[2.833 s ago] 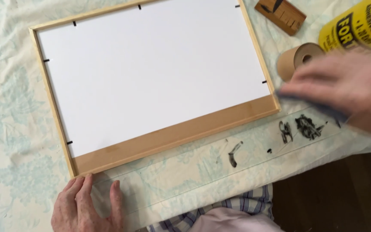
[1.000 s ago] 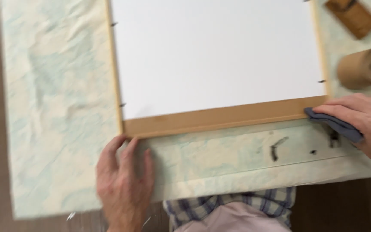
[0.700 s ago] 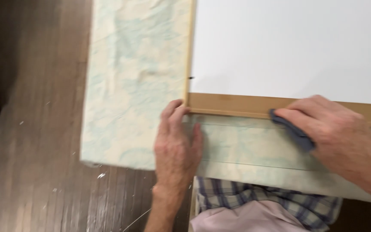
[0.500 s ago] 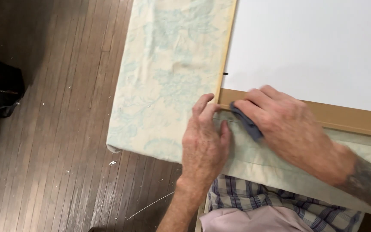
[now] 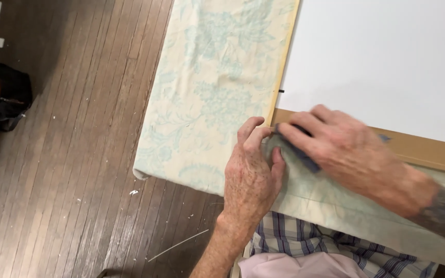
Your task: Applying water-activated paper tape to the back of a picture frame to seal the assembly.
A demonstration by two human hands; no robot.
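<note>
Now that the right hand (image 5: 351,154) has travelled the whole length of the frame's lower rail, from the far right corner a few seconds back to the near left corner, it sits pressed over a folded blue-grey cloth (image 5: 297,149), fingers closed down on it against the wood. The wooden picture frame (image 5: 418,149) lies flat on the pale floral sheet (image 5: 217,87) that covers the table, its white backing board (image 5: 387,62) facing up, and the cloth rests right at the corner where the lower rail meets the left rail. The left hand (image 5: 251,177) has moved too: it was flat on the sheet well below the frame, and it is now splayed just beside that same corner, fingertips touching the frame's edge and holding nothing. The two hands almost touch. The view has swung left with them, so the dark plank floor (image 5: 68,154) and a black bag (image 5: 1,98) fill the left side, while the tape roll and yellow bottle seen earlier are out of sight. The wiping pass along this rail appears to have reached its end.
</note>
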